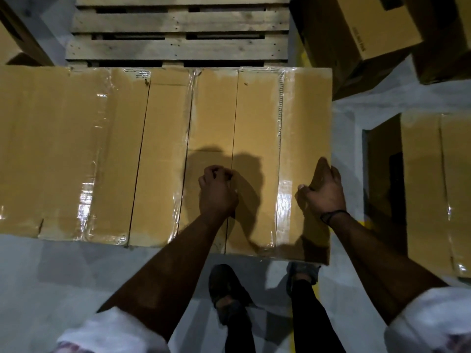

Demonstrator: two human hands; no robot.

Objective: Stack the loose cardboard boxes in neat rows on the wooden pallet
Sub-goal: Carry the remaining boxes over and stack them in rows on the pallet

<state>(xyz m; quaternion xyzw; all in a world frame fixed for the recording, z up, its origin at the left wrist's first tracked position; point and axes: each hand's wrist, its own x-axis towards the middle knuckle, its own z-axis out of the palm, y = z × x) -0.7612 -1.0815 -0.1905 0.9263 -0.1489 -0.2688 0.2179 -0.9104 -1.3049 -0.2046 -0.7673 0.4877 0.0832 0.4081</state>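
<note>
Three taped cardboard boxes stand side by side along the near edge of the wooden pallet (178, 48): a left box (63, 154), a middle box (168, 154) and a right box (257, 118). My left hand (216, 193) has its fingers curled into the gap between the middle and right boxes, at the right box's left edge. My right hand (323, 191) grips that box's right edge, thumb on top and fingers over the side. The far slats of the pallet are bare.
Loose boxes lie on the grey floor: one at the right (435, 189), two at the top right (356, 36) (448, 47), one at the top left (12, 39). My feet (229, 291) stand just in front of the row. A yellow floor line (304, 58) runs beside the pallet.
</note>
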